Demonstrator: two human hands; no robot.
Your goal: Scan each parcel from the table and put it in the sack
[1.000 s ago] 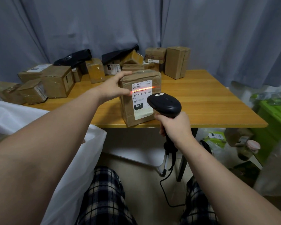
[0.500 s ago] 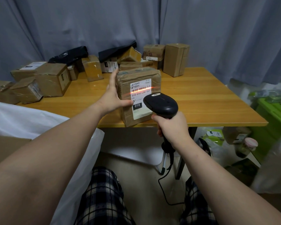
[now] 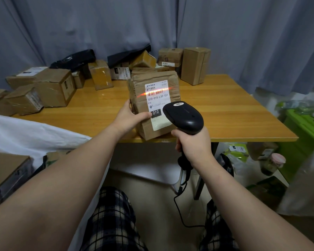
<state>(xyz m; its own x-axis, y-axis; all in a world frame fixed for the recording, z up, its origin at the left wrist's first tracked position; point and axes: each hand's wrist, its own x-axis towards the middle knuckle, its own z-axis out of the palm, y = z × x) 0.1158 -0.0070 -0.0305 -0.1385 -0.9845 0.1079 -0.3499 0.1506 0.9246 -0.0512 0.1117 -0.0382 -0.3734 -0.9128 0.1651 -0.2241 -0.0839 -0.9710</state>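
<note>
A brown cardboard parcel with a white label stands tilted on the front edge of the wooden table. My left hand grips its lower left side, thumb across the front. My right hand holds a black barcode scanner just in front of the parcel. The scanner's red line lies across the label's barcode. The white sack is open at the left, with boxes showing inside it.
Several more brown parcels and two black bags crowd the table's back and left. A tall box stands at the back. A green bin and clutter sit on the floor at the right. The scanner's cable hangs between my knees.
My left hand slid from the parcel's top down to its lower left side. The parcel tipped back so the label faces up more. The scanner stayed aimed at the barcode.
</note>
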